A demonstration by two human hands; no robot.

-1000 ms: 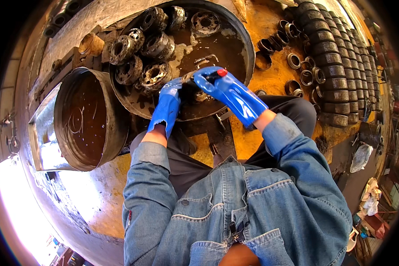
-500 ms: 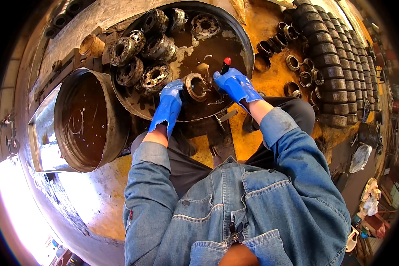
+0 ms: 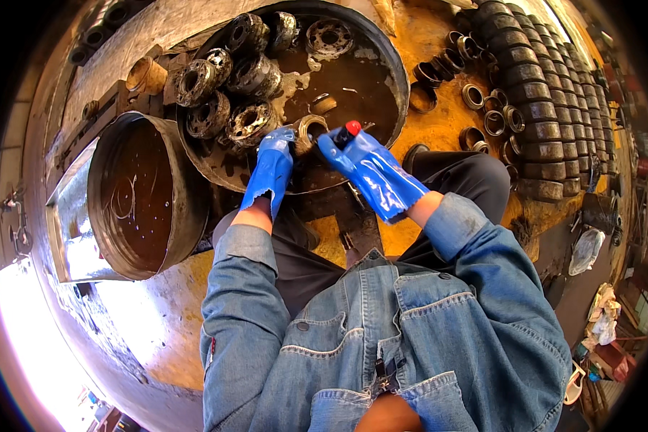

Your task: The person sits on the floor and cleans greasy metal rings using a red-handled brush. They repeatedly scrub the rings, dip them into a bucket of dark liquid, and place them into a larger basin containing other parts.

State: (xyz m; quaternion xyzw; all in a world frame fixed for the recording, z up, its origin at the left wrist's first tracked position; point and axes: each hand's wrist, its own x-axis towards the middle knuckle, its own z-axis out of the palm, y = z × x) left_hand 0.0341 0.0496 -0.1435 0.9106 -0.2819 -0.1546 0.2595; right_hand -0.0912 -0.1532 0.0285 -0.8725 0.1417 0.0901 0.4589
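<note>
Item: metal ring [image 3: 311, 131], pinched by left hand [image 3: 272, 167]; right hand [image 3: 367, 169], newly returned, clasping red-capped tool [image 3: 348, 132] against it, scrubbing under way.

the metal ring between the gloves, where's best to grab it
Grip the metal ring by its outer rim, coming from the near left side, as the left hand does. Its open bore faces up, and the right hand with a red-tipped tool crowds the right side.
</note>
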